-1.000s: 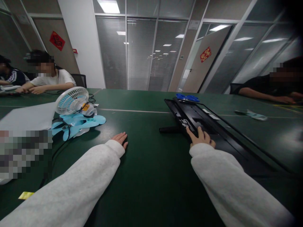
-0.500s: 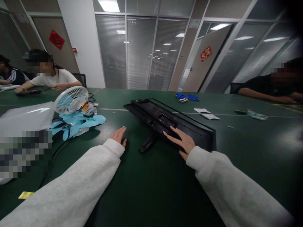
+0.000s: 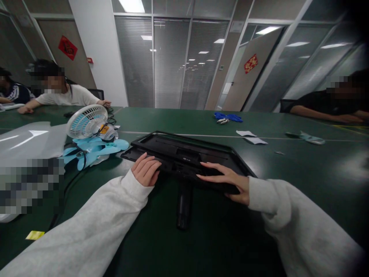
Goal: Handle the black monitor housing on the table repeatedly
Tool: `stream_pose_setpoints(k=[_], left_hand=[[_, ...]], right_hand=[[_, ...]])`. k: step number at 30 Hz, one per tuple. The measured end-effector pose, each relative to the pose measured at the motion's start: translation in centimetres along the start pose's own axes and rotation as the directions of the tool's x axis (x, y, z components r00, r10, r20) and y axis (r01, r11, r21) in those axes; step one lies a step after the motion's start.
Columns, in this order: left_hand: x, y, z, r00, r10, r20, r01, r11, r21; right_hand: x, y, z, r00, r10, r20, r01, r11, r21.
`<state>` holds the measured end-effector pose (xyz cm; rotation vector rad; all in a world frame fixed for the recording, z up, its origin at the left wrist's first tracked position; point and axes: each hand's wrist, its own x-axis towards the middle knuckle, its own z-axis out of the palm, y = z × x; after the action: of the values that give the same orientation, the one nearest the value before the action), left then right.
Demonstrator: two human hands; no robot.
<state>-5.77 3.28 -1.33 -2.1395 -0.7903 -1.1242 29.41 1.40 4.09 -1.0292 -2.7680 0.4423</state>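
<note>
A meeting room with a wall of glass panels and closed blinds [image 3: 173, 65], and a wooden door [image 3: 230, 82] with a red diamond-shaped decoration [image 3: 250, 63]. A long dark green table [image 3: 207, 252] stretches ahead. In the middle, directly before the wearer, a black monitor housing [image 3: 161, 145] marked LG lies crosswise, its recessed, rimmed side facing up. A black stand neck [image 3: 183, 209] juts from its near edge toward the wearer.

Both hands are at that near edge. The left hand [image 3: 145, 171], left of the neck, has its fingers together and lightly curled over the edge; whether it grips cannot be told. The right hand [image 3: 230, 182], on the other side, is spread, two long fingers reaching across the housing and the thumb lower down, well apart from them.

As for progress, the housing seems to be at a handling stage: it lies across the table with both hands on it. The neck appears joined to it, and no foot shows at the neck's end. Whether a screen panel is inside, and what work is left, cannot be told.

To the left are a white-grilled fan [image 3: 88, 121] and loose blue fan blades [image 3: 117, 145]. Other people sit at both sides.
</note>
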Motion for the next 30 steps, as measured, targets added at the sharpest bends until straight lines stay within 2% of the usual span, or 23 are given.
stream_pose_setpoints(k=[4,10,15,20,22,25,28,30], left_hand=[[0.0,0.4,-1.0,0.999,0.053,0.001,-0.053,0.994,-0.096],[0.4,1.4,-2.2,0.994,0.078,0.079,-0.064,0.984,-0.169],[1.0,1.4,-2.5,0.99,0.101,0.097,-0.086,0.985,-0.15],[2.5,2.3,-3.3,0.982,0.127,0.142,-0.124,0.992,-0.033],[3.4,3.2,-3.6,0.977,0.077,0.197,-0.088,0.995,0.049],[4.7,4.3,-4.0,0.958,-0.081,0.275,0.036,0.986,0.163],[6.0,4.2,-4.5,0.911,-0.212,0.355,0.15,0.969,0.196],[6.7,3.2,-4.7,0.858,-0.26,0.442,0.195,0.963,0.188]], right_hand=[[-0.5,0.3,-0.5,0.997,-0.072,0.036,0.071,0.997,0.035],[-0.9,0.5,-0.8,0.99,-0.125,0.068,0.122,0.991,0.052],[-0.6,-0.3,-0.8,0.997,-0.072,0.021,0.07,0.995,0.076],[-0.3,-1.0,-0.8,1.0,-0.027,0.005,0.026,0.992,0.123],[-0.2,-1.3,-1.0,0.999,-0.021,0.026,0.017,0.991,0.136],[-0.1,-1.7,-1.5,1.0,-0.016,0.021,0.011,0.981,0.193],[0.3,-1.6,-1.9,0.999,0.013,-0.051,-0.001,0.975,0.22],[0.8,-1.3,-2.0,0.995,0.043,-0.095,-0.025,0.982,0.186]])
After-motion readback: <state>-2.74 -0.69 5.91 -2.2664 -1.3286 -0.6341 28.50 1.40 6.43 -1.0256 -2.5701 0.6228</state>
